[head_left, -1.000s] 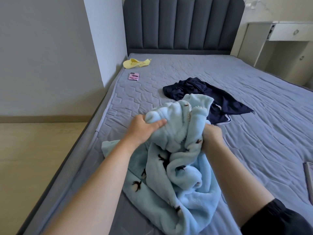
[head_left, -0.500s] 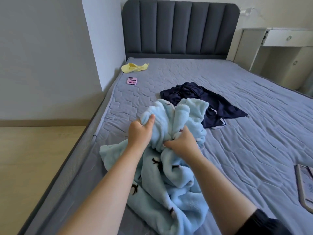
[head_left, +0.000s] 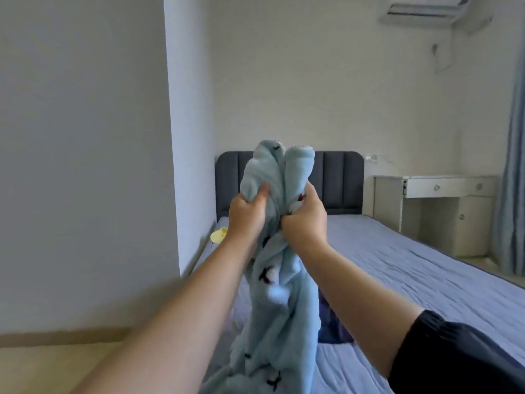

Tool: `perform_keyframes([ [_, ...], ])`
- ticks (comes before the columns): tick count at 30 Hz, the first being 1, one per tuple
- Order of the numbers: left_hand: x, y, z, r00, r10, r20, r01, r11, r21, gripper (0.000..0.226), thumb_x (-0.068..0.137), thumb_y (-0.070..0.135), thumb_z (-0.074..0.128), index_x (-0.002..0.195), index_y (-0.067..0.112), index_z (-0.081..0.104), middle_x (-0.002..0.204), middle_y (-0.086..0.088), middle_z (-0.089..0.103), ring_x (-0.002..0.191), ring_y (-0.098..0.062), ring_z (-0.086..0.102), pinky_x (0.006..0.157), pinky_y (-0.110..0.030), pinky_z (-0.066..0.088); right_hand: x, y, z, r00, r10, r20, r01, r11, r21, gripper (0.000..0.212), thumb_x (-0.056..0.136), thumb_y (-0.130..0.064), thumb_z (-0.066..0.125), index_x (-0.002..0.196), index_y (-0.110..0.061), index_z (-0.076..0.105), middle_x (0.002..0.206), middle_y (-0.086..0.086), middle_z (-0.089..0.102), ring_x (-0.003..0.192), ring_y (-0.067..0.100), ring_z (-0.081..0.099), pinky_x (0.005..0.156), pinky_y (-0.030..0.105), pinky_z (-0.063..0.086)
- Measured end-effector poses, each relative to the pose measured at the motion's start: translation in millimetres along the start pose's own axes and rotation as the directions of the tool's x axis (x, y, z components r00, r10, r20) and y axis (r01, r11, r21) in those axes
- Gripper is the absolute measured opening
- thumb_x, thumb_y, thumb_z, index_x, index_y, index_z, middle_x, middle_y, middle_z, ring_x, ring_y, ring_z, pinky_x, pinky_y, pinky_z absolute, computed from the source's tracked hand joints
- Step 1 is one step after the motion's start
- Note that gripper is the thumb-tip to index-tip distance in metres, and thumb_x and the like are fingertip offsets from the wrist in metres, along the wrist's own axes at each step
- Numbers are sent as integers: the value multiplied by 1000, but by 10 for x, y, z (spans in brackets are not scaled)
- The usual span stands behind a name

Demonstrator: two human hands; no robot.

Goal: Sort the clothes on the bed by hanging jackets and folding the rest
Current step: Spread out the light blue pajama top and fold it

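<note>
As left hand (head_left: 245, 214), right hand (head_left: 305, 220) grip fleece (head_left: 279, 311) — it hangs over bed (head_left: 412, 268).

We see only a corner of the dark garment (head_left: 335, 332); the fleece (head_left: 279, 280) and the right forearm (head_left: 363, 285) cover the rest. The fleece's lower end runs off the bottom edge. The fingers of the right hand (head_left: 305, 220) are buried in its folds. The wrist of the left hand (head_left: 245, 216) hides part of the yellow item (head_left: 217, 236). The air conditioner (head_left: 426, 11) is cropped at the top, the curtain (head_left: 512, 166) at the right.
</note>
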State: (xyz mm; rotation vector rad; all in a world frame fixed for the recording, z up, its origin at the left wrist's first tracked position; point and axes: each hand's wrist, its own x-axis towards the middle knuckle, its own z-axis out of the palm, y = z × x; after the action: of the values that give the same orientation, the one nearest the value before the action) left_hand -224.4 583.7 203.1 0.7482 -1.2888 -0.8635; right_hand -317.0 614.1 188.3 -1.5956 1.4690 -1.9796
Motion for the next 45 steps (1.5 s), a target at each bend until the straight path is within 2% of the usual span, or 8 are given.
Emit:
perform_keyframes([
  [3,219,731,85,990,138,32,-136,990,-47,17,92,29,59,99,14,63,100,-9,70,93,-24,67,86,-41,55,373,-682,-4,985,-165,-52,166,986,3,68,71,1,47,132,-31,45,104,-1,63,94,20,61,79,37,55],
  [7,487,1545,-27,963,265,40,-262,962,-74,31,93,46,52,101,19,65,94,-4,73,86,-20,70,73,-32,56,754,-1378,-87,896,-435,-91,435,900,-21,80,77,4,44,144,-38,31,126,-5,56,110,14,55,84,25,48],
  [11,727,2038,-104,959,282,36,-278,956,-89,46,92,52,50,114,14,62,102,-9,71,94,-25,68,87,-38,53,1012,-1751,-138,807,-586,-75,584,810,-50,82,82,0,50,145,-43,21,128,-13,55,105,7,56,80,15,45],
  [19,914,2043,-540,828,541,-149,-442,793,420,27,95,36,53,97,12,66,90,-2,65,91,-26,60,72,-26,38,1301,-1845,-505,811,-519,-270,413,835,-364,7,82,-8,50,83,-14,49,70,-1,54,67,27,49,50,32,29],
  [28,873,2335,-613,758,652,-21,-502,604,619,25,91,32,57,80,11,65,85,-8,66,86,-28,60,63,-28,36,1362,-2007,-700,834,-443,-330,319,874,-367,16,88,-12,43,95,-21,54,75,-4,51,72,24,47,66,29,35],
  [34,873,2309,-699,967,152,206,-250,738,626,31,82,37,69,93,9,66,90,-3,66,86,-21,63,73,-28,50,1450,-1802,-893,908,-383,-167,181,720,-670,12,88,-13,47,95,-15,56,78,6,55,72,29,50,63,30,37],
  [39,660,1148,-664,988,101,114,-146,414,898,23,84,28,61,67,13,54,70,-2,54,61,-17,48,49,-25,31,1139,-746,-719,992,-115,59,111,524,-845,16,85,-27,60,91,-12,60,87,8,59,79,28,54,60,29,39],
  [45,492,-26,-556,985,-169,39,-11,164,986,10,75,4,48,67,9,51,63,-4,54,52,-17,48,48,-23,31,816,429,-339,926,354,130,-113,589,-800,26,80,-19,60,60,-5,52,53,8,56,45,22,49,43,23,36],
])
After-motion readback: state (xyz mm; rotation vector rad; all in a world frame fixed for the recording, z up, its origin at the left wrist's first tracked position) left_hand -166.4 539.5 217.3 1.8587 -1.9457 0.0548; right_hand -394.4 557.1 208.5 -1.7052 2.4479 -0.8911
